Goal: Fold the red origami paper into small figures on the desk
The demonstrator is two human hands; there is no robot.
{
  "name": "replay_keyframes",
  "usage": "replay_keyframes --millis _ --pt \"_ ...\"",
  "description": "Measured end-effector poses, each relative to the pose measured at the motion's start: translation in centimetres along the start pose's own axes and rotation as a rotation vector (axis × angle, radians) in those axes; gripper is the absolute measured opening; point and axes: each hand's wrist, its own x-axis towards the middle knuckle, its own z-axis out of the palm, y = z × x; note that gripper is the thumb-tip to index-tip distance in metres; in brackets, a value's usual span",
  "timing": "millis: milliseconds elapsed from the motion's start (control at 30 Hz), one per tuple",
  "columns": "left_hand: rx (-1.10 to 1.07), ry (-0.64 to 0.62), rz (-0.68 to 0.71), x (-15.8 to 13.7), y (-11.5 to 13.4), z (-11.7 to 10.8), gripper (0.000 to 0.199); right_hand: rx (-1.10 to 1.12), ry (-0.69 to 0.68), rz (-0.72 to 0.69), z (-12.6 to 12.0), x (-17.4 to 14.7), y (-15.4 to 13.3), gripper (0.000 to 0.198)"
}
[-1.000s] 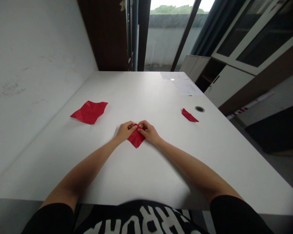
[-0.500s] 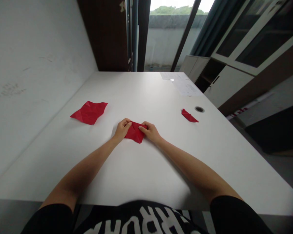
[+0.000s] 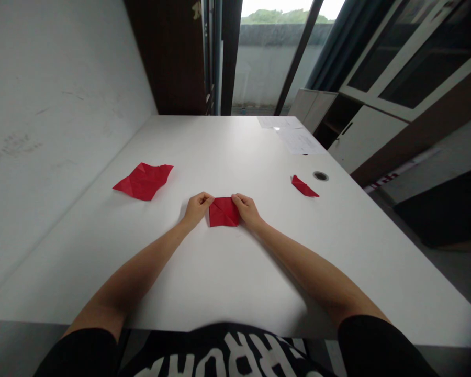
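Between my hands is a folded red sheet of paper [image 3: 224, 212], now roughly rectangular, with creases across its face. My left hand [image 3: 198, 207] pinches its upper left corner between thumb and fingers. At the upper right corner, my right hand [image 3: 246, 208] pinches the paper the same way. Off to the left lies a creased, unfolded red sheet [image 3: 144, 181] with raised edges. On the right rests a small folded red paper piece [image 3: 304, 186], narrow and pointed at one end.
The white table [image 3: 227, 283] runs from my body toward the window. A round cable hole [image 3: 321, 176] sits near its right edge. Printed papers [image 3: 298, 140] lie at the far right corner. A wall [image 3: 63, 104] borders the table's left side.
The paper in my hands has gone from a skewed shape with a drooping lower point to a flatter rectangle. My right hand has shifted slightly right, toward the corner.
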Motion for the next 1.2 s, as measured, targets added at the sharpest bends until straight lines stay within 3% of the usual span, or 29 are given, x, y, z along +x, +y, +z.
replay_keyframes --millis 433,667,867,1000,1200 --pt "0.043 -0.023 -0.033 -0.1 -0.38 0.1 0.029 -0.139 0.139 -0.09 -0.73 0.31 0.42 0.049" --pt "-0.077 0.025 -0.118 0.04 0.02 -0.04 0.032 0.131 0.173 0.026 -0.51 0.68 0.53 0.055" --pt "-0.178 0.069 -0.143 0.27 -0.01 -0.26 0.033 0.228 0.059 0.031 -0.79 0.86 0.14 0.051" --pt "-0.128 0.015 -0.14 0.06 -0.13 -0.04 0.034 0.213 0.016 -0.009 -0.3 0.38 -0.14 0.053" --pt "0.073 -0.048 -0.017 -0.48 0.14 0.24 0.024 0.186 0.084 0.017 -0.19 0.25 0.55 0.041"
